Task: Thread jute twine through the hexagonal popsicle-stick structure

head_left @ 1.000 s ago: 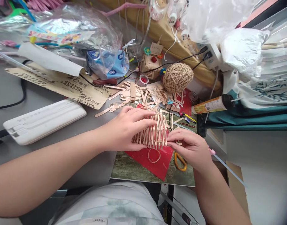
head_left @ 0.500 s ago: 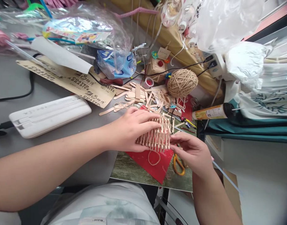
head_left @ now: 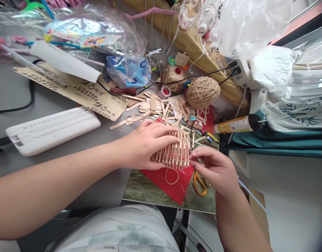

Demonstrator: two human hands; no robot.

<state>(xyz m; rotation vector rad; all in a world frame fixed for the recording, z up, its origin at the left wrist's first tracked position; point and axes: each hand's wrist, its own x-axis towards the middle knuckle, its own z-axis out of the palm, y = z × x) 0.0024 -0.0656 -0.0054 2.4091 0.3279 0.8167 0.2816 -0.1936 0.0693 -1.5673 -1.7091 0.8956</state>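
A basket-like lattice of stacked wooden craft sticks (head_left: pixel 176 154) lies on its side over a red sheet (head_left: pixel 180 187). My left hand (head_left: pixel 147 145) wraps round it from the left, thumb below and fingers across the top. At its right end is my right hand (head_left: pixel 212 166), thumb and forefinger pinched together against the edge of the lattice. Whatever sits between those fingertips is too small to make out. A loop of twine (head_left: pixel 172 176) hangs below the lattice on the red sheet. Orange-handled scissors (head_left: pixel 200 185) lie beside my right hand.
Loose craft sticks (head_left: pixel 151 105) are heaped behind the lattice, with a ball of twine (head_left: pixel 203 92) beyond. A white power bank (head_left: pixel 54 131) and sandpaper sheets (head_left: pixel 97 98) lie left. A cup with a black lid (head_left: pixel 235 124) lies right. Black cables cross the back.
The whole view has shifted slightly left. My right thumb and forefinger have come a little closer together at the lattice's edge; my left hand keeps its hold.
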